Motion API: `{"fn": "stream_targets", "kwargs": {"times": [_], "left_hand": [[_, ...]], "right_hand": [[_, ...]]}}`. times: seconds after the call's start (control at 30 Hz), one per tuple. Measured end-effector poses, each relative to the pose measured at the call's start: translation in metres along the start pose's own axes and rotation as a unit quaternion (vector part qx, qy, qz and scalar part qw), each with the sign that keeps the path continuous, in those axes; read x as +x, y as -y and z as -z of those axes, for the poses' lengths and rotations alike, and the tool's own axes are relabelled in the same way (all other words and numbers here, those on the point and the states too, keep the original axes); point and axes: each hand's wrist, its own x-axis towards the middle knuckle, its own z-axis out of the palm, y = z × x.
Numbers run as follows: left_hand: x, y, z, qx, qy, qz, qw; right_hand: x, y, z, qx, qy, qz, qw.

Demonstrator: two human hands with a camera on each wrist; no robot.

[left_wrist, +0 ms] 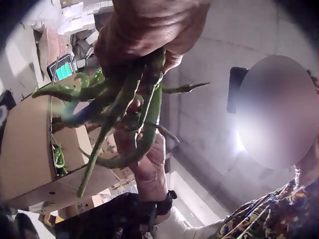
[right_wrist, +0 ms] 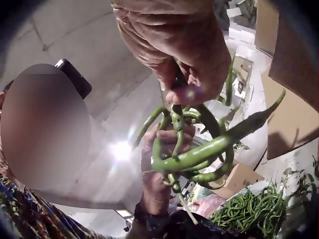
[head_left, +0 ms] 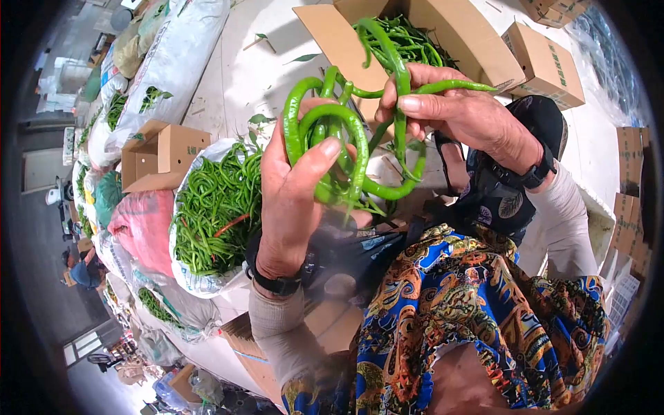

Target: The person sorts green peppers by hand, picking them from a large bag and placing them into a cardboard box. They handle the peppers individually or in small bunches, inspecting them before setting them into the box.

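Head view: curled green peppers [head_left: 356, 149] between left hand [head_left: 294, 183] and right hand [head_left: 460, 114].

Pinching green peppers [right_wrist: 199, 155] with the right hand [right_wrist: 174, 47] at twelve o'clock; gripping more with the left hand [right_wrist: 154, 185] toward six.

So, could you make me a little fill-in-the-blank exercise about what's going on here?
1. The left hand and the right hand hold long peppers coloured ____.
2. The big open box beyond the hands is made of ____.
3. A dark band goes around each ____.
4. Next to the white sack with a heap of peppers lies a plump bundle coloured ____.

Missing words: green; cardboard; wrist; pink.
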Motion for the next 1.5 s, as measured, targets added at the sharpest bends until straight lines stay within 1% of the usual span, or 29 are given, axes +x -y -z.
{"fn": "stream_targets", "kwargs": {"times": [0.07,0.13,0.2,0.23,0.27,0.33,0.4,0.47,0.5,0.53,0.6,0.63,0.67,0.7,0.73,0.8,0.87,0.93,1.0,1.07,1.13,1.2,1.27,1.33,1.37,1.4,1.43,1.47,1.5], "left_hand": [[-0.003,-0.007,0.006,-0.060,0.006,0.069,0.996],[-0.002,-0.004,0.012,-0.071,-0.019,0.068,0.995],[0.000,0.000,0.028,-0.101,-0.024,0.064,0.992],[0.001,0.001,0.031,-0.109,-0.011,0.041,0.993],[0.001,0.000,0.032,-0.108,-0.011,0.041,0.993],[0.002,-0.004,0.032,-0.216,-0.003,-0.003,0.976],[0.002,-0.006,0.033,-0.223,-0.010,-0.019,0.975],[0.003,-0.006,0.035,-0.233,-0.008,-0.024,0.972],[0.001,-0.007,0.034,-0.226,-0.009,-0.031,0.974],[0.001,-0.006,0.033,-0.223,-0.004,-0.035,0.974],[0.003,-0.004,0.033,-0.208,-0.016,-0.030,0.977],[0.003,-0.003,0.034,-0.189,-0.024,-0.022,0.981],[0.005,-0.002,0.034,-0.160,-0.048,-0.010,0.986],[0.003,-0.003,0.032,-0.153,-0.042,-0.003,0.987],[0.003,-0.003,0.032,-0.146,-0.041,0.005,0.988],[0.002,-0.006,0.027,-0.126,-0.052,-0.003,0.991],[0.000,-0.005,0.028,-0.100,-0.067,0.001,0.993],[0.002,-0.004,0.028,-0.097,-0.058,0.003,0.994],[0.004,-0.002,0.019,-0.107,-0.059,0.000,0.992],[0.003,0.000,0.015,-0.104,-0.055,0.032,0.992],[0.004,0.001,0.008,-0.091,-0.042,0.024,0.995],[0.003,0.004,0.001,-0.075,-0.015,0.009,0.997],[0.004,0.007,-0.003,-0.088,0.015,0.006,0.996],[0.003,0.003,-0.015,-0.083,-0.066,0.011,0.994],[0.004,0.001,-0.015,-0.086,-0.077,0.011,0.993],[0.005,0.002,-0.009,-0.087,-0.074,0.011,0.993],[0.007,0.004,0.003,-0.108,-0.029,0.001,0.994],[0.009,0.005,0.013,-0.132,0.019,-0.008,0.991],[0.008,0.007,0.018,-0.145,0.015,-0.012,0.989]], "right_hand": [[0.000,0.005,0.002,-0.017,-0.019,-0.008,1.000],[-0.004,0.010,0.007,-0.020,-0.039,-0.024,0.999],[-0.005,0.012,0.016,-0.125,-0.110,0.002,0.986],[-0.007,0.019,0.017,-0.174,-0.137,0.013,0.975],[-0.007,0.021,0.024,-0.189,-0.172,0.020,0.966],[-0.010,0.036,0.028,-0.194,-0.197,0.058,0.959],[-0.010,0.054,0.042,-0.266,-0.175,0.084,0.944],[-0.005,0.096,0.010,-0.373,-0.300,0.012,0.878],[0.001,0.098,0.027,-0.365,-0.213,0.099,0.901],[0.012,0.104,0.041,-0.411,-0.232,0.054,0.880],[0.048,0.101,0.071,-0.395,-0.217,0.030,0.892],[0.054,0.102,0.080,-0.435,-0.276,-0.041,0.856],[0.078,0.093,0.105,-0.553,-0.223,-0.049,0.801],[0.083,0.075,0.125,-0.742,-0.247,0.090,0.617],[0.075,0.075,0.120,-0.676,-0.205,0.121,0.697],[0.078,0.054,0.108,-0.691,-0.244,0.088,0.674],[0.047,0.049,0.058,-0.566,-0.119,0.129,0.806],[0.021,0.033,0.019,-0.511,0.019,0.156,0.845],[-0.001,0.032,-0.023,-0.444,0.078,0.056,0.891],[-0.002,0.009,-0.036,-0.411,0.112,0.095,0.900],[-0.004,0.008,-0.045,-0.376,0.129,0.110,0.911],[-0.012,0.016,-0.053,-0.379,0.139,-0.015,0.915],[-0.015,0.008,-0.055,-0.381,0.105,-0.018,0.918],[-0.019,0.001,-0.051,-0.398,0.052,0.085,0.912],[-0.029,0.004,-0.045,-0.397,0.033,0.091,0.913],[-0.039,0.011,-0.036,-0.386,0.013,0.129,0.913],[-0.053,0.020,-0.023,-0.459,-0.021,0.136,0.878],[-0.069,0.036,-0.014,-0.480,-0.071,0.147,0.862],[-0.086,0.042,0.002,-0.488,-0.154,0.160,0.844]]}}
